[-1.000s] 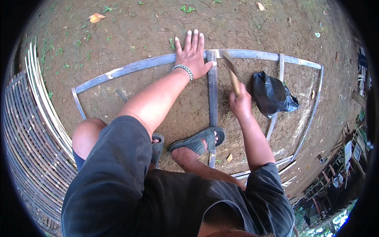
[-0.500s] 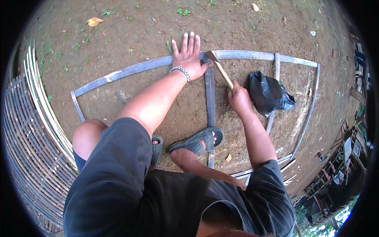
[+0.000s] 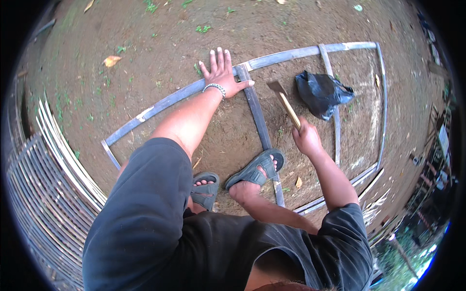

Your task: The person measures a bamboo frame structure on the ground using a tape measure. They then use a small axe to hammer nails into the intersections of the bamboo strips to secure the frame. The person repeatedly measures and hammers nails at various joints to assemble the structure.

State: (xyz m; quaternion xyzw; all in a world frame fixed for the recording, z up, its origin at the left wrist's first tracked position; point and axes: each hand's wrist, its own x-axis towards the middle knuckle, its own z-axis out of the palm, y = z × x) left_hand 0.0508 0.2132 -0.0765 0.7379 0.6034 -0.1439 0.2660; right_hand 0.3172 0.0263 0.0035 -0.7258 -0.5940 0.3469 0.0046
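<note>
A grey slat frame (image 3: 165, 103) lies flat on bare dirt. My left hand (image 3: 221, 72), with a bead bracelet at the wrist, presses palm-down with fingers spread on the joint where the far rail meets a cross slat (image 3: 257, 116). My right hand (image 3: 306, 138) grips the wooden handle of a hammer (image 3: 283, 97), its head raised just right of that cross slat. My sandalled foot (image 3: 256, 169) rests on the near part of the same slat; the other sandal (image 3: 204, 189) is beside it.
A crumpled black plastic bag (image 3: 321, 92) lies on the frame to the right. A bundle of pale thin slats (image 3: 63, 150) and a woven slat panel (image 3: 34, 194) lie at the left. Dry leaves dot the dirt; more slats sit at the lower right.
The hammer has swung back from the joint toward me and to the right. My left hand stays pressed on the joint; the view has shifted slightly.
</note>
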